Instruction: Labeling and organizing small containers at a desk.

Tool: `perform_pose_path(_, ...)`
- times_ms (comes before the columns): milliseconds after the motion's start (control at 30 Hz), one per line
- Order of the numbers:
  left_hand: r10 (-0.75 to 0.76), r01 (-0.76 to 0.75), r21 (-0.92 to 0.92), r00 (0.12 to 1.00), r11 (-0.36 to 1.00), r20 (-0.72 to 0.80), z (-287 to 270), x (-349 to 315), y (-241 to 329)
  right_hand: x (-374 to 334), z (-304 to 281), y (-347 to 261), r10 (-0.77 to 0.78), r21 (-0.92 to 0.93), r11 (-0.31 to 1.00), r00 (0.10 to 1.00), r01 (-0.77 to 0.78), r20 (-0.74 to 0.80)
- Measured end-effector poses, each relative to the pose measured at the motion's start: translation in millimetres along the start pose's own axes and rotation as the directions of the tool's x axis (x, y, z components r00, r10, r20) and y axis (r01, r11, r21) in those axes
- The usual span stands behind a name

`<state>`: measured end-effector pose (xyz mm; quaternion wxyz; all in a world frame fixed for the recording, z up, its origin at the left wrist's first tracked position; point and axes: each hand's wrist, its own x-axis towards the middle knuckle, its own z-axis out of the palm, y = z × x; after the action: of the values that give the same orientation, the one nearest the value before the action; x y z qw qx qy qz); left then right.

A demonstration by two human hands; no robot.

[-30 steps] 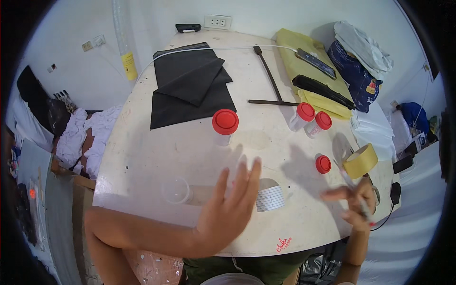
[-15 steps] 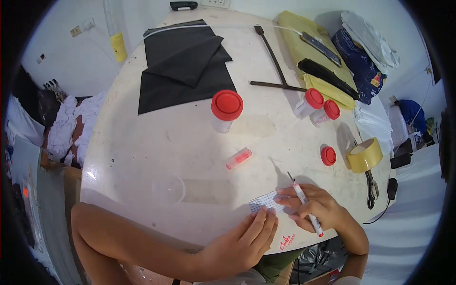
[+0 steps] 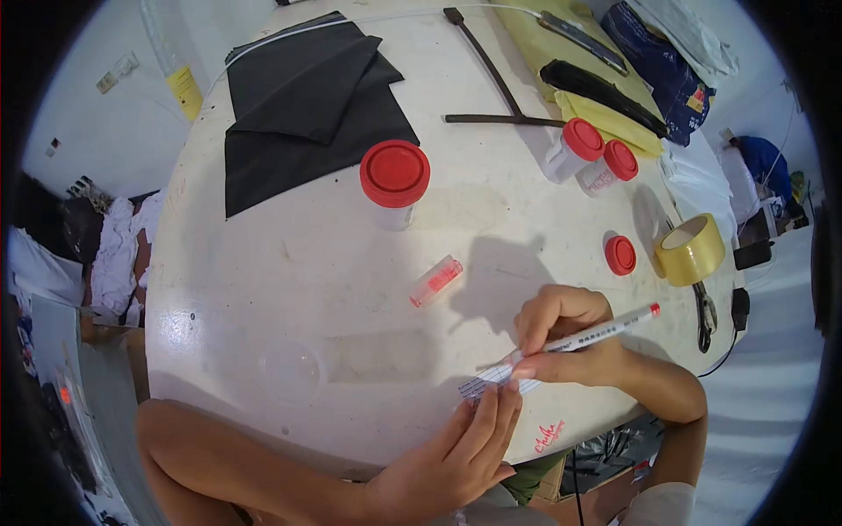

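Observation:
My right hand (image 3: 574, 337) grips a slim white pen with a red end (image 3: 605, 333) between thumb and fingers. Its tip is at a small white lined paper slip (image 3: 491, 377), partly hidden by my fingers. My left hand (image 3: 456, 447) presses that slip against the table with its fingertips, the fingers close together. Beyond them lies a clear pen cap with red marks (image 3: 436, 281). A clear, round, see-through container (image 3: 294, 373) rests left of the slip. Farther back stands a clear jar with a red lid (image 3: 395, 175).
Two smaller red-lidded jars (image 3: 582, 140) stand at the right, with a loose red lid (image 3: 620, 255) nearer. Yellow tape roll (image 3: 693, 250) and scissors (image 3: 704, 320) lie at the right edge. Black sheets (image 3: 307, 114), a black T-shaped bar (image 3: 491, 70) and a phone (image 3: 583, 42) lie farther back.
My right hand has turned the pen over, bringing its tip down to the slip and its red end up to the right. My left hand stays on the slip. The view has shifted slightly.

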<state>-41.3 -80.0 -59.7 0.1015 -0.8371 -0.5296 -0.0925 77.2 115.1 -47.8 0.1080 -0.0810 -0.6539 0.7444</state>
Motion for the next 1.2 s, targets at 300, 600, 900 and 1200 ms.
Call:
perform_pose_path(300,-0.064,0.064,0.001,0.997,0.998,0.040,-12,-1,0,12,3,-7,0.076,-0.105,0.991,0.997,-0.078,-0.022)
perform_pose_path(600,0.003,-0.009,0.125,0.999,0.992,0.048,-25,5,-6,17,-3,-6,-0.125,-0.295,0.942,0.983,0.160,0.133)
perform_pose_path(900,0.040,-0.041,0.118,0.999,0.992,0.014,-16,5,-8,18,8,2,-0.193,-0.375,0.897,0.971,0.232,0.139)
perform_pose_path(1200,0.054,-0.054,0.124,0.999,0.991,0.001,-18,7,-12,26,10,3,-0.227,-0.477,0.838,0.964,0.266,0.138)
